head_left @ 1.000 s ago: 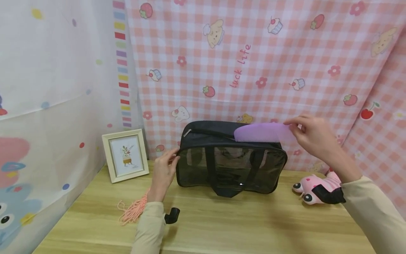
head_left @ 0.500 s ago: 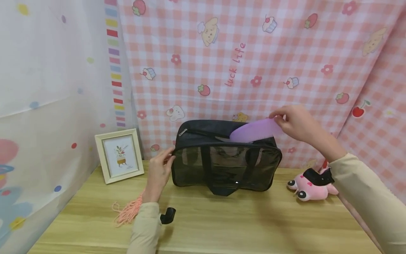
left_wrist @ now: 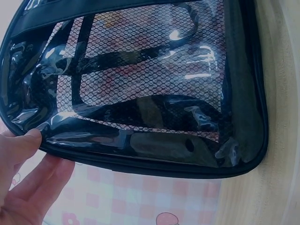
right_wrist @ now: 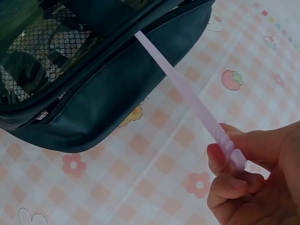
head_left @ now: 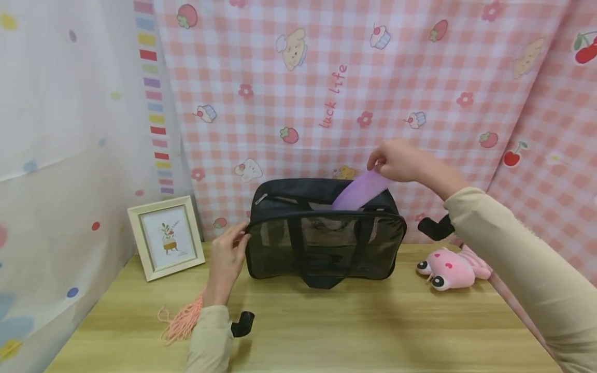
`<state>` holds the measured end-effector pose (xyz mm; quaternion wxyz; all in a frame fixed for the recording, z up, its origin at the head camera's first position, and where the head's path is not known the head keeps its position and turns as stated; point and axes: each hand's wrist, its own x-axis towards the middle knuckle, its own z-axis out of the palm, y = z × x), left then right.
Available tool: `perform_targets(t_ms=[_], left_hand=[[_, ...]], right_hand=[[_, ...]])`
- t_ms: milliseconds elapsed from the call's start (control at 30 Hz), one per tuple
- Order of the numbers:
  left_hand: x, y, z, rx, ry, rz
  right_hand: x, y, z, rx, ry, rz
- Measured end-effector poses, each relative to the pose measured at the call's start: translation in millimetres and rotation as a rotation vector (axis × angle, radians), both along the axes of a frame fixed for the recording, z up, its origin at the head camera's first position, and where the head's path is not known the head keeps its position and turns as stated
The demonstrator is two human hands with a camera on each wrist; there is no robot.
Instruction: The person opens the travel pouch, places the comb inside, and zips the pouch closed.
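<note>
A purple comb [head_left: 360, 190] slants down into the unzipped top of a black bag [head_left: 326, 248] with see-through sides. My right hand [head_left: 401, 161] pinches the comb's upper end between thumb and fingers, above the bag's right half. In the right wrist view the comb [right_wrist: 190, 96] shows edge-on, its far tip at the zipper opening. At the bag's upper left corner, my left hand [head_left: 228, 255] grips the edge, thumb on the clear front and fingers behind, as the left wrist view shows with the bag's piping [left_wrist: 112, 168]. The comb's lower end is hidden inside.
To the left stands a cream picture frame [head_left: 167, 238]. A bundle of peach yarn [head_left: 183, 320] lies beside my left forearm. A pink plush toy [head_left: 451, 269] with big eyes sits right of the bag on the wooden table [head_left: 354, 331]. Patterned cloth [head_left: 280, 93] hangs close behind.
My right hand has moved left and up, tilting the comb from nearly level to steep, with its tip lowered into the bag. My left hand keeps its grip on the bag's corner.
</note>
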<state>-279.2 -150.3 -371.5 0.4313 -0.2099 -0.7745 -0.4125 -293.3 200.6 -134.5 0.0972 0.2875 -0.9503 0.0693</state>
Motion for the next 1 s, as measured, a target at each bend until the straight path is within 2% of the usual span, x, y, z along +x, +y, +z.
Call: perform_targets(t_ms=[267, 600, 1000], left_hand=[[2.5, -3.2, -6.0, 0.007, 0.018, 0.028], [-1.4, 1.0, -4.3, 0.012, 0.034, 0.009], [-3.8, 1.2, -3.5, 0.019, 0.036, 0.006]], right_hand=[[-18.5, -11, -3.0, 0.062, -0.064, -0.007], [-28.6, -22, 1.2, 0.132, -0.112, 0.0], [-48.5, -28, -23.5, 0.215, -0.241, 0.003]])
